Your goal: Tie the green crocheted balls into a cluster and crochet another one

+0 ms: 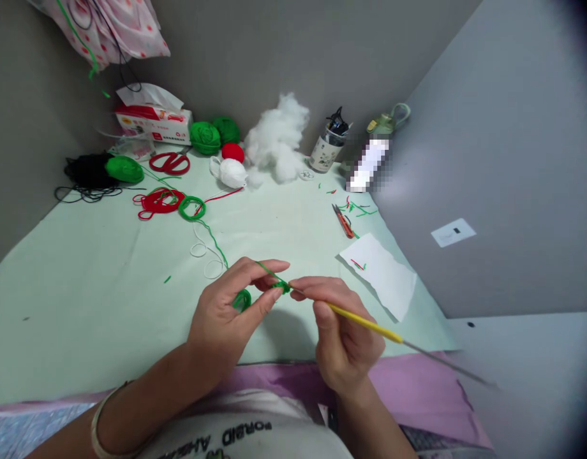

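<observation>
My left hand (231, 303) pinches a small piece of green crochet work (282, 287) between thumb and fingers. Green yarn (269, 270) runs over its index finger, and a loop of green yarn (242, 299) shows beneath the palm. My right hand (344, 331) is closed pen-like around a crochet hook (365, 322) with a yellow grip and a metal shaft sticking out behind. The hook's tip meets the green work; the exact stitch is too small to make out. A green strand leads from my left hand back to a green yarn coil (192, 208) on the table.
Red yarn (162, 201), red-handled scissors (170, 163), green balls (206, 138), a white ball (233, 172) and stuffing (279, 137) lie toward the back. Orange thread snips (342, 221) and a paper sheet (382, 274) are at right. A tissue box (154, 124) and pen cup (326, 152) stand by the wall.
</observation>
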Tool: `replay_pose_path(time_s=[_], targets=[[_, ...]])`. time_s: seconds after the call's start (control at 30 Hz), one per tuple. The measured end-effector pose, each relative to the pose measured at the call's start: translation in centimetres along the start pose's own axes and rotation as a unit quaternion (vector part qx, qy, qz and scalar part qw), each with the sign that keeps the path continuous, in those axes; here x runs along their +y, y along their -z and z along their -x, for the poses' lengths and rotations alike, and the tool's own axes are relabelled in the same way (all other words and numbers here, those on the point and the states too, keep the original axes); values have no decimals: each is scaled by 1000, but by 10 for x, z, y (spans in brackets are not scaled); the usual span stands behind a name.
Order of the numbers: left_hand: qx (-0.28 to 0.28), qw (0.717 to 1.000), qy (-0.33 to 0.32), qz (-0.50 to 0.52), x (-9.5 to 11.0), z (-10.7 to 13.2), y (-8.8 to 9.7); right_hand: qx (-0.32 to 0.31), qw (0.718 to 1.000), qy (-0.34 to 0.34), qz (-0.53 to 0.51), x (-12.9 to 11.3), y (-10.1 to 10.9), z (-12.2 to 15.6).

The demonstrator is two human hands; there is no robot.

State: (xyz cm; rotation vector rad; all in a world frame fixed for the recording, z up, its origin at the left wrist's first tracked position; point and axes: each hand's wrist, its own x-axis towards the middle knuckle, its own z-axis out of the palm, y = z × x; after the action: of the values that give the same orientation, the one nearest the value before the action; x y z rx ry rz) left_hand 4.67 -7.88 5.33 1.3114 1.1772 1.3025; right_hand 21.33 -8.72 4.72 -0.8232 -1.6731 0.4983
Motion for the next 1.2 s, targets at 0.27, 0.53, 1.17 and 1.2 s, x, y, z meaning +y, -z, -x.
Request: replay_pose_path(time_s=[0.27, 0.53, 1.17, 1.2], targets=[[-53, 944, 190, 265, 0, -7, -3, 21, 971, 89, 222, 11, -13, 11], [-72, 912, 222, 337, 8, -15, 4, 105, 972, -126, -169, 0, -4, -10], [-141, 884, 265, 358, 4, -16, 2, 60, 998, -9, 30, 8, -7, 0], [-137, 885, 264, 357, 4, -17, 3, 81, 995, -49, -26, 7, -6, -4]])
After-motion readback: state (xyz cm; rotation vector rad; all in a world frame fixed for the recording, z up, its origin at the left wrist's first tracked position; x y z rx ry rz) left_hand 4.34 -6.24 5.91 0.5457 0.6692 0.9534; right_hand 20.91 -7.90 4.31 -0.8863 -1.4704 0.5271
